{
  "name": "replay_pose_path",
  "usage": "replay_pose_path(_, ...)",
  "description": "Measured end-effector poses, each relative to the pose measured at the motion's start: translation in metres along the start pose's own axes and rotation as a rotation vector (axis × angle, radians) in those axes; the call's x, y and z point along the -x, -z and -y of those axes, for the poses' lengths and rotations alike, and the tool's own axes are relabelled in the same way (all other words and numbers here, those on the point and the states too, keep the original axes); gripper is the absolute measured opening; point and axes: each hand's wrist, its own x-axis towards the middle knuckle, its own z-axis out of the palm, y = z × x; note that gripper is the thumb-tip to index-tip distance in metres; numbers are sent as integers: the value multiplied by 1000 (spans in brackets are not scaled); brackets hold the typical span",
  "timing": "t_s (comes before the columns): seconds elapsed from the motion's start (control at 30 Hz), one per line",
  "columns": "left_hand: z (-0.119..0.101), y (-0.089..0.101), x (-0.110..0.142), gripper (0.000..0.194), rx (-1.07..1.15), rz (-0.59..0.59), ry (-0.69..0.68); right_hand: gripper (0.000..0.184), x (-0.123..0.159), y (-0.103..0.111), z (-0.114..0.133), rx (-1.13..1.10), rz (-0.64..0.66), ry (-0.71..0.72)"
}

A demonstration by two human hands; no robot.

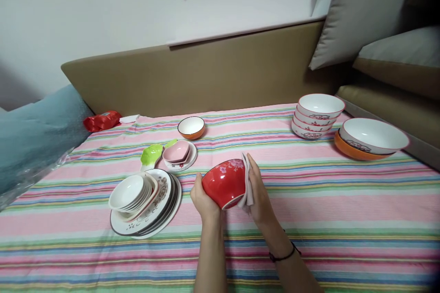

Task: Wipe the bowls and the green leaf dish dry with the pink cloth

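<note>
A red bowl [225,185] with a pink flower pattern near its rim is tilted on its side above the striped cloth, its outer wall facing me. My left hand [205,199] grips it at the left edge. On the other side, my right hand [258,192] is closed on a pale folded cloth [248,181] and presses it against the bowl's right side. The inside of the bowl is turned away from view. A dark cord bracelet [285,252] circles my right wrist.
Stacked plates [172,208] with small white bowls [127,191] stand at left. Behind them are a pink dish [176,151], a green leaf-shaped dish [151,155] and an orange bowl [191,128]. Patterned bowls [314,114] and a wide bowl [373,135] stand at right. A brown backrest [240,73] borders the back.
</note>
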Motion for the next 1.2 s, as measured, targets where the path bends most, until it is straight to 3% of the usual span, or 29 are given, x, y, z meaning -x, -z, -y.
replay_pose_path(0.17,-13,-5,8,41,-193,-57,-133,47,1,-3,17,327,126,317)
replay_pose_path(0.23,-14,-4,8,41,-221,-50,-136,46,1,-3,22,359,165,381)
replay_pose_path(0.47,-2,6,-5,42,-82,-62,-39,44,-4,1,5,119,90,74)
replay_pose_path(0.6,-1,5,-5,41,-146,-42,-82,43,-5,-3,2,118,65,132)
replay_pose_path(0.83,-17,2,-1,40,-360,9,-180,41,3,-16,23,477,160,392)
replay_pose_path(0.9,-16,3,-1,40,-325,12,-159,40,2,-16,21,428,137,352)
replay_pose_path(1.03,-11,1,-2,39,-172,-18,-62,41,-1,-13,7,93,-11,108)
replay_pose_path(1.1,-12,0,1,40,-198,3,-101,43,0,-12,4,-12,-65,43)
replay_pose_path(1.2,-16,-1,6,43,-317,30,-207,43,5,-11,10,140,-8,191)
